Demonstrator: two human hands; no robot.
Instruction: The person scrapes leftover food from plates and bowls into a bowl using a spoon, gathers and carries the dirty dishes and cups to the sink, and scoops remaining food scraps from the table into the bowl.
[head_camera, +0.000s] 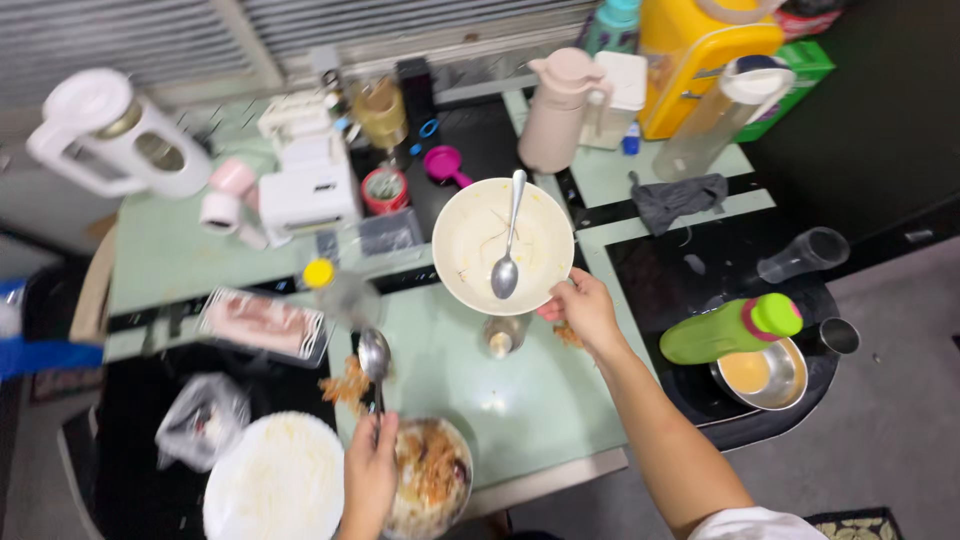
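My right hand (585, 312) grips the rim of a white bowl (470, 250) and holds it tilted above the pale green table (540, 400). The bowl is nearly empty, smeared inside, and a metal spoon (508, 240) lies in it. My left hand (370, 470) holds a metal ladle-like spoon (374, 358) by its handle, bowl end raised over the table. Just right of that hand sits a bowl of mixed shredded food (432, 480). A small heap of food scraps (345, 385) lies on the table beside the spoon.
A white plate (275, 485) and a crumpled plastic bag (200, 420) lie at the lower left. A tray of raw meat (262, 322), a white appliance (308, 180), jugs, a pink flask (555, 105), a green bottle (730, 328) over a metal bowl (765, 375) and a grey cloth (678, 198) crowd the table.
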